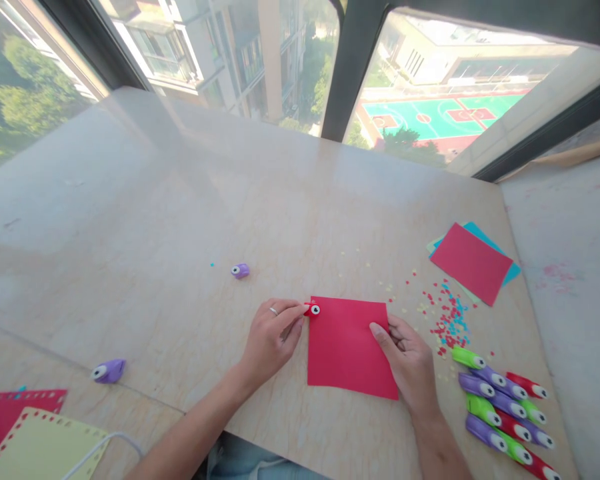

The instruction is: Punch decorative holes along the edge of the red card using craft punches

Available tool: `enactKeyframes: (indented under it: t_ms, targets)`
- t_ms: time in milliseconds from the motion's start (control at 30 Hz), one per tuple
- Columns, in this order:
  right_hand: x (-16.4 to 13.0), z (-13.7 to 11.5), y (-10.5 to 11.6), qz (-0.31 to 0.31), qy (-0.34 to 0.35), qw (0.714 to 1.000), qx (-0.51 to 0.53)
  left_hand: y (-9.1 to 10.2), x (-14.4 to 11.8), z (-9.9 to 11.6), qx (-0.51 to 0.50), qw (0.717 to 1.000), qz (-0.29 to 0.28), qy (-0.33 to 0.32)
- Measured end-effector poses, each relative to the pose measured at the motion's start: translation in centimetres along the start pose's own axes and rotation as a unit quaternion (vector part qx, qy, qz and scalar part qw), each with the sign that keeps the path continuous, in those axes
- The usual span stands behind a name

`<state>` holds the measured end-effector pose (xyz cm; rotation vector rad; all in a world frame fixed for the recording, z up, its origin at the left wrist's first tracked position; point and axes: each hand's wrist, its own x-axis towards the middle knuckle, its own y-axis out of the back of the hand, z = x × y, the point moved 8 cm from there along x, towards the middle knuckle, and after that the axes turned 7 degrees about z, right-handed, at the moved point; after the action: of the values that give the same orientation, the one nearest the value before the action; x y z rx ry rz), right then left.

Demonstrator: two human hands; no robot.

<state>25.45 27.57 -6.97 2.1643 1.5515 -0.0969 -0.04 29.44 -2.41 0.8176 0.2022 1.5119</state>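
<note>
red paper sheet, red punch, purple punch, beige marbled table.

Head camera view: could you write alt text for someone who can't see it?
A person's left hand holds a small red paper punch at the corner of a red paper square on a beige stone table, steadied by the right hand. Coloured punches lie to the right.

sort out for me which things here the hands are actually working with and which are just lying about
In hand:
left hand
red punch, pinched at the sheet's top left corner
red sheet
right hand, steadying the sheet's right edge

Lying about:
two purple punches
row of punches
paper stack
confetti
punched sheets
</note>
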Motion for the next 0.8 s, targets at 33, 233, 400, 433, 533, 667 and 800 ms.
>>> enactKeyframes:
  t_ms: [33, 233, 400, 433, 533, 667, 800]
  targets:
    - [0.0, -0.3, -0.1, 0.001, 0.01, 1.0, -0.002, 0.0, 0.0, 0.0, 0.0, 1.0, 0.001, 0.003]
    - [-0.2, -1.0, -0.4, -0.007, 0.057, 0.998, -0.004, 0.0, -0.3, 0.1, 0.006, 1.0, 0.015, 0.005]
    - [0.0, -1.0, -1.0, -0.044, 0.055, 0.997, 0.033, 0.1, -0.8, 0.2, 0.009, 0.999, 0.025, 0.02]
    - [0.0, -1.1, -1.1, -0.053, 0.054, 0.996, 0.038, 0.2, -0.9, 0.1, 0.011, 0.999, 0.03, 0.029]
    - [0.0, -1.6, -1.4, -0.079, 0.059, 0.994, 0.052, 0.4, -1.2, 0.1, 0.019, 0.997, 0.045, 0.052]
    - [0.0, -1.9, -1.4, -0.099, 0.077, 0.99, 0.061, 0.6, -1.8, 0.2, 0.028, 0.995, 0.061, 0.07]
    - [0.3, -1.7, -1.5, -0.099, 0.089, 0.99, 0.053, 0.7, -2.5, 0.2, 0.032, 0.994, 0.071, 0.081]
